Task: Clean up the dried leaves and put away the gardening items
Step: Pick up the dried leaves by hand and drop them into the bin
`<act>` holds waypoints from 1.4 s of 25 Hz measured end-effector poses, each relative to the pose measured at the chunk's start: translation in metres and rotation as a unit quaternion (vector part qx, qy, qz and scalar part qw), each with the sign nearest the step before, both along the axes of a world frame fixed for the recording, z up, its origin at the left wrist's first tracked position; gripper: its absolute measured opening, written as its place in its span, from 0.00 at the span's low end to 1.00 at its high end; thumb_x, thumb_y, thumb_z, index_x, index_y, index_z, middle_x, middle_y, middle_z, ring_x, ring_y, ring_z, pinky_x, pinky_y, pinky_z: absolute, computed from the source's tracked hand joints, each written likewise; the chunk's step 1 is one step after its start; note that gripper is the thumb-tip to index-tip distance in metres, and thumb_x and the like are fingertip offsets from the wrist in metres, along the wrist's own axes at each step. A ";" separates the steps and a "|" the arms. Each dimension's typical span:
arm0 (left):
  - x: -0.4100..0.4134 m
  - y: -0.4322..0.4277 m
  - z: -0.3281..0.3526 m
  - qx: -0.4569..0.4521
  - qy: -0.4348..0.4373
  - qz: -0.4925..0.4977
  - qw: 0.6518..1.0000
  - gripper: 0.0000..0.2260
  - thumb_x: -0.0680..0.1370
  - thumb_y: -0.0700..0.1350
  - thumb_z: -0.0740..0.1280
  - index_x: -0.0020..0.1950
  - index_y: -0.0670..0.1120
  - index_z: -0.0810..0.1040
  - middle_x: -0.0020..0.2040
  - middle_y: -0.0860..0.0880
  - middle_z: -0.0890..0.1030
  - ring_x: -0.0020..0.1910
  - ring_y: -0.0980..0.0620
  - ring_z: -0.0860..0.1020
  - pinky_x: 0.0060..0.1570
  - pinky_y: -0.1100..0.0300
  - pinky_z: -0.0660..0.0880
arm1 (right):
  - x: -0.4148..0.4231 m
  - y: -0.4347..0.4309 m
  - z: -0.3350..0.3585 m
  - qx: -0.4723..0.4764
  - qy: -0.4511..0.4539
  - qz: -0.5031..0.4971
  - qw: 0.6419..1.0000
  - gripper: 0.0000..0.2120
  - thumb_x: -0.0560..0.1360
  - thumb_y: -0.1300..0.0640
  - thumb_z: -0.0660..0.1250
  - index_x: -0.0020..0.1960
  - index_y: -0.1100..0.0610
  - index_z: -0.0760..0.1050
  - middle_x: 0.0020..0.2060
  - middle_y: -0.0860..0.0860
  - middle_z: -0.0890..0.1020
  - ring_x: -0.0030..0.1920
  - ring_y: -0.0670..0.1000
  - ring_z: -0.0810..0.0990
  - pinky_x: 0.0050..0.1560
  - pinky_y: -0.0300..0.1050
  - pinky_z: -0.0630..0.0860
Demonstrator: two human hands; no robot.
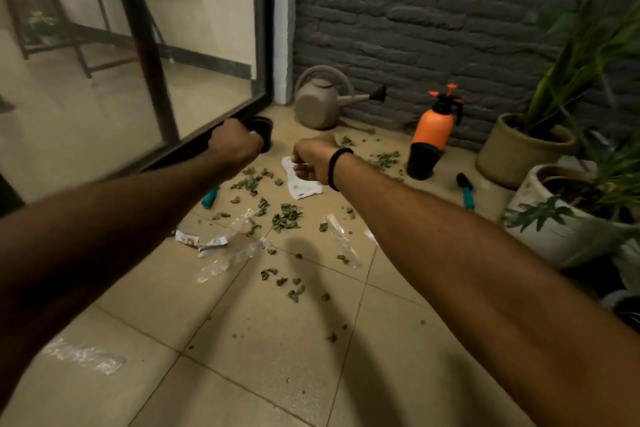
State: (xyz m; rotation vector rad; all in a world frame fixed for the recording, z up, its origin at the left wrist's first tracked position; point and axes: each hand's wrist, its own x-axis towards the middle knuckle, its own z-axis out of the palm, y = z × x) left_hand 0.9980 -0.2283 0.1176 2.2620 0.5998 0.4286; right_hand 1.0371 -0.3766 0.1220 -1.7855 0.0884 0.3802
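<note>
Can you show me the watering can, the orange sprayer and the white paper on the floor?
watering can (pixel 317 107): head view, on its round body.
orange sprayer (pixel 433 128): head view, on the orange tank.
white paper (pixel 303 188): head view, on its lower half.

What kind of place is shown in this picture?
Probably a small home patio garden: a beige plastic watering can by the grey brick wall, an orange pressure sprayer, potted green plants.
</note>
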 end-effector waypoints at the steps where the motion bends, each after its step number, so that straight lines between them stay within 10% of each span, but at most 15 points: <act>1: 0.009 -0.006 -0.006 0.005 0.006 0.008 1.000 0.12 0.79 0.46 0.66 0.58 0.40 0.78 0.47 0.42 0.81 0.43 0.44 0.81 0.36 0.55 0.78 | 0.005 0.000 0.002 -0.023 -0.024 0.003 0.999 0.03 0.78 0.64 0.62 0.51 0.62 0.69 0.37 0.57 0.77 0.31 0.51 0.75 0.31 0.42 0.76; 8: 0.043 -0.045 -0.097 0.048 0.099 -0.020 0.994 0.08 0.76 0.44 0.67 0.43 0.39 0.78 0.42 0.40 0.81 0.39 0.43 0.79 0.30 0.58 0.68 | 0.010 -0.013 -0.089 -0.217 -0.067 0.022 0.974 0.10 0.76 0.56 0.64 0.52 0.60 0.80 0.48 0.58 0.84 0.45 0.57 0.84 0.44 0.53 0.84; 16: 0.036 -0.046 -0.181 0.111 0.180 -0.108 0.971 0.08 0.74 0.44 0.65 0.38 0.40 0.77 0.41 0.38 0.81 0.40 0.40 0.79 0.36 0.58 0.72 | -0.005 -0.062 -0.160 -0.299 -0.080 0.104 0.945 0.14 0.78 0.57 0.66 0.43 0.67 0.82 0.40 0.62 0.84 0.43 0.61 0.83 0.44 0.59 0.82; 22: 0.005 -0.029 -0.229 0.134 0.208 -0.159 0.956 0.06 0.78 0.45 0.66 0.48 0.42 0.76 0.48 0.41 0.80 0.43 0.46 0.76 0.40 0.55 0.73 | -0.010 -0.071 -0.181 -0.339 -0.084 0.169 0.922 0.09 0.77 0.57 0.68 0.48 0.62 0.82 0.48 0.57 0.85 0.51 0.58 0.81 0.52 0.52 0.80; 28: -0.032 -0.010 -0.240 0.085 0.258 -0.187 0.944 0.31 0.75 0.44 0.72 0.76 0.44 0.64 0.71 0.37 0.66 0.67 0.38 0.70 0.65 0.47 0.73 | -0.033 -0.064 -0.232 -0.370 -0.040 0.235 0.898 0.15 0.76 0.54 0.69 0.62 0.56 0.77 0.60 0.54 0.78 0.57 0.56 0.77 0.54 0.46 0.75; 35: -0.042 -0.003 -0.252 0.113 0.273 -0.241 0.924 0.35 0.78 0.44 0.69 0.80 0.49 0.55 0.73 0.38 0.62 0.69 0.38 0.66 0.67 0.47 0.70 | -0.064 -0.050 -0.264 -0.414 -0.050 0.285 0.863 0.20 0.71 0.47 0.73 0.56 0.54 0.71 0.55 0.55 0.70 0.54 0.58 0.73 0.51 0.50 0.74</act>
